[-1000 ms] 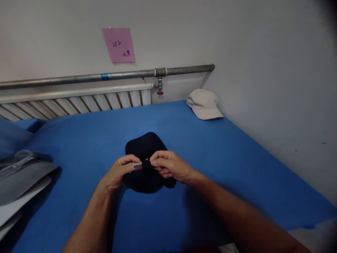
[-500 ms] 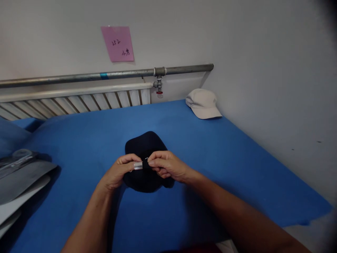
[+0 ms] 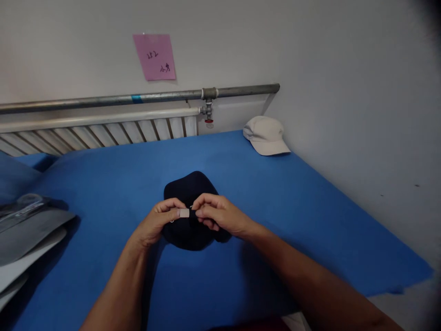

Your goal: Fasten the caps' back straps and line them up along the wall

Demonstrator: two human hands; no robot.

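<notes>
A dark navy cap [image 3: 189,186] lies on the blue-covered table, its brim toward the far side as far as I can tell. Over it, my left hand [image 3: 156,221] pinches a small metal buckle [image 3: 184,213] between thumb and forefinger. My right hand [image 3: 220,214] closes its thumb and fingers on the dark strap [image 3: 193,214] that comes out of the buckle's right side. Both hands partly cover the cap's near half. The strap's far end is hidden in the right hand's fingers.
A beige cap [image 3: 266,135] sits at the back right of the blue table cover [image 3: 292,193], near the wall. Stacked caps, grey and white [image 3: 31,234], are at the left. Behind the table run a radiator [image 3: 148,124], a metal pipe [image 3: 165,96] and a pink note [image 3: 155,57].
The buckle has shifted slightly right and up, and its face looks duller and paler. My hands stay close together over the dark cap, with only slight finger movement.
</notes>
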